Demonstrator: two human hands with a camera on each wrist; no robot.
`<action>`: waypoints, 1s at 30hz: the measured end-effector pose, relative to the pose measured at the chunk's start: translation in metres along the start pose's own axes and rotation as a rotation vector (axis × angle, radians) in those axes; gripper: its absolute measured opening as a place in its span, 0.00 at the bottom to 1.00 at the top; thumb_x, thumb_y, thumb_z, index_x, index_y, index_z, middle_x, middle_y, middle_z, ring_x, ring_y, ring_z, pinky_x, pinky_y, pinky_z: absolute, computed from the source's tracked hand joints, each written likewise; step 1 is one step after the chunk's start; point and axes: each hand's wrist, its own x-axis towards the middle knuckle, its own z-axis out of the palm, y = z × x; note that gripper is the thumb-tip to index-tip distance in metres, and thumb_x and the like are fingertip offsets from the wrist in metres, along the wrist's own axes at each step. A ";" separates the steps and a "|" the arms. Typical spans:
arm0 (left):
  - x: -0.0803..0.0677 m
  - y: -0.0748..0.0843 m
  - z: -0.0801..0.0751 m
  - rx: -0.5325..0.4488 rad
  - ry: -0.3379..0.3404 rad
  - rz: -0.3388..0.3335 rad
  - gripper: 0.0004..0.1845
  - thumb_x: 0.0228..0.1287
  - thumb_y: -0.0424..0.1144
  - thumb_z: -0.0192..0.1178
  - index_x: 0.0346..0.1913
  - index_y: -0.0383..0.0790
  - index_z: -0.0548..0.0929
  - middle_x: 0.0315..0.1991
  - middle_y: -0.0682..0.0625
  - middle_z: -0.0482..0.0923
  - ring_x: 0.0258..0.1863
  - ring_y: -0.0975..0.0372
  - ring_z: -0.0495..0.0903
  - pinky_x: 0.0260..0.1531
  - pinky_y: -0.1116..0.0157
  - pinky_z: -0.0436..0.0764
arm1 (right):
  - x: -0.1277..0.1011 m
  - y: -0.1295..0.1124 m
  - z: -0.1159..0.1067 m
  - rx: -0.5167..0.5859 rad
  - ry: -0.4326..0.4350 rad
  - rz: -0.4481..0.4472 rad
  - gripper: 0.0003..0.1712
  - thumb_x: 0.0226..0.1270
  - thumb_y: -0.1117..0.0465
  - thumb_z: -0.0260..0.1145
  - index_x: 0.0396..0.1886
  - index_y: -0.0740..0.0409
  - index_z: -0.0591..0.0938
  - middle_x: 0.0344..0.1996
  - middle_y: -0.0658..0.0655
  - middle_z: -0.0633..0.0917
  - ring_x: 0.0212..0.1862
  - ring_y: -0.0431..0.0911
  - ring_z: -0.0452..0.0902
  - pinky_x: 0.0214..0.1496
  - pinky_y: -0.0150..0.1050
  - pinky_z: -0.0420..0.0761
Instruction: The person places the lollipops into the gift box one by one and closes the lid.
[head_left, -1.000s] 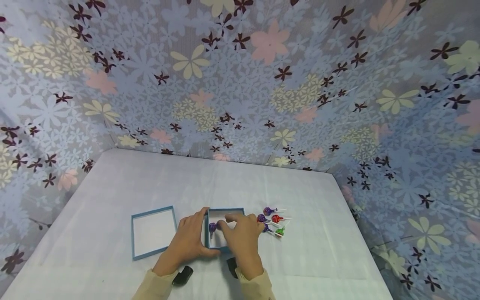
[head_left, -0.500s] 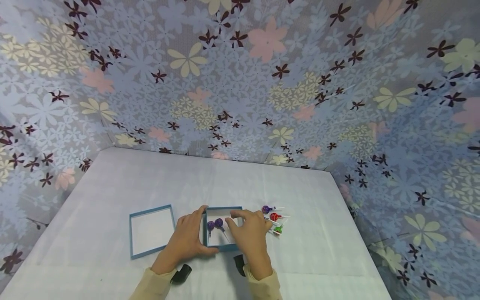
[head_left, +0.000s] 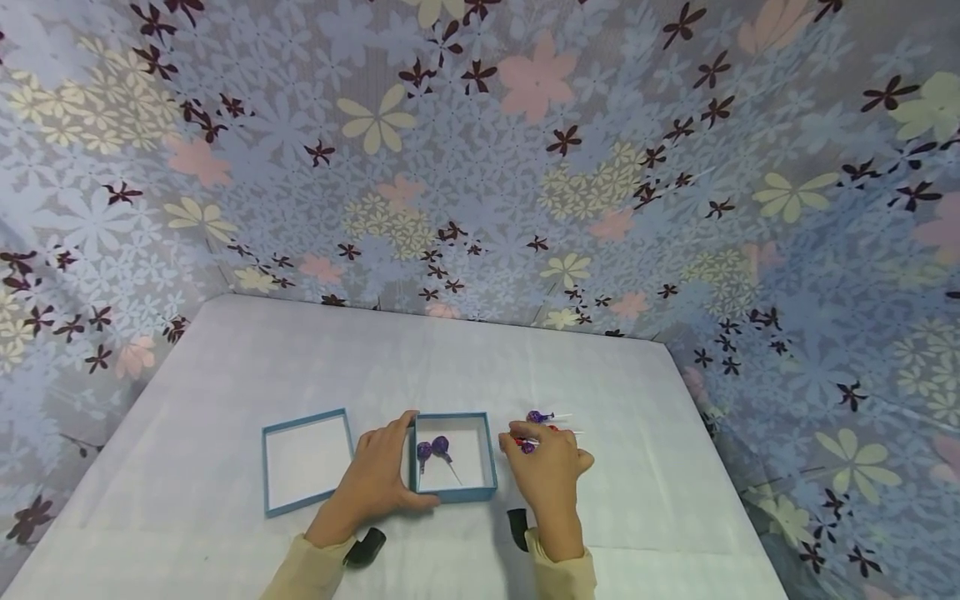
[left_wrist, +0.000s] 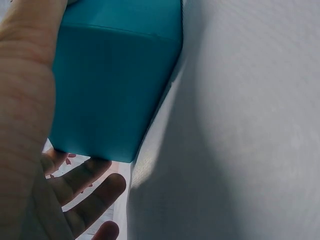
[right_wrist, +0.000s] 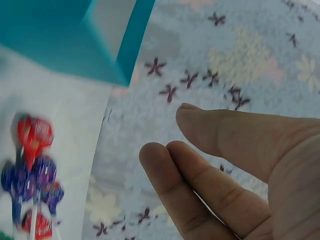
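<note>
Teal card box (head_left: 453, 457) sits open on the white worktop (head_left: 622, 508), and the left hand (head_left: 378, 479) is braced against its left wall, thumb hooked along the near edge, fingers (left_wrist: 87, 182) lying fairly straight beside the teal side in the left wrist view. Two purple lollipops (head_left: 432, 450) lie inside the box, heads toward the far-left corner, sticks trailing back to the near right. Now look right: the loose lollipops (head_left: 542, 421) lie just beside the box's right wall, and the right hand (head_left: 547, 471) is over them, clearly the nearer hand. From the head view its fingers (head_left: 517, 437) are down among the wrappers, a purple head peeking at the fingertips, but I cannot tell whether anything is pinched yet. The right wrist view shows thumb and two fingers (right_wrist: 185, 180) a little apart and nothing between them, with the red and purple heads (right_wrist: 32, 165) blurred off to the side. Their sticks point out to the right, away from the box. The lid (head_left: 306, 461) lies open-side up on the far left, well apart from the sweets.
</note>
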 end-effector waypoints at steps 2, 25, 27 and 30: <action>-0.001 -0.001 0.000 0.002 -0.003 -0.003 0.74 0.28 0.73 0.77 0.79 0.41 0.55 0.71 0.42 0.69 0.66 0.47 0.71 0.67 0.41 0.63 | 0.002 0.007 -0.002 0.003 0.002 0.033 0.09 0.57 0.51 0.77 0.37 0.47 0.92 0.36 0.50 0.91 0.44 0.55 0.74 0.46 0.58 0.55; 0.003 -0.002 0.002 0.010 -0.001 0.017 0.74 0.28 0.74 0.77 0.78 0.40 0.55 0.70 0.41 0.69 0.66 0.46 0.71 0.66 0.42 0.64 | 0.012 0.047 0.011 -0.115 0.005 0.054 0.16 0.51 0.57 0.81 0.42 0.48 0.92 0.36 0.54 0.91 0.43 0.54 0.74 0.44 0.54 0.57; 0.003 -0.001 0.001 0.009 -0.001 0.013 0.74 0.27 0.73 0.78 0.78 0.40 0.55 0.70 0.41 0.69 0.66 0.46 0.71 0.66 0.42 0.64 | 0.013 0.049 0.013 -0.130 0.006 0.052 0.16 0.50 0.57 0.81 0.42 0.48 0.92 0.36 0.54 0.91 0.42 0.54 0.74 0.43 0.54 0.58; 0.003 -0.001 0.000 0.013 0.002 0.012 0.74 0.27 0.73 0.78 0.78 0.40 0.55 0.70 0.41 0.70 0.66 0.46 0.71 0.66 0.42 0.64 | 0.013 0.051 0.017 -0.139 0.003 0.054 0.17 0.50 0.57 0.81 0.42 0.48 0.92 0.37 0.54 0.91 0.42 0.54 0.74 0.43 0.55 0.58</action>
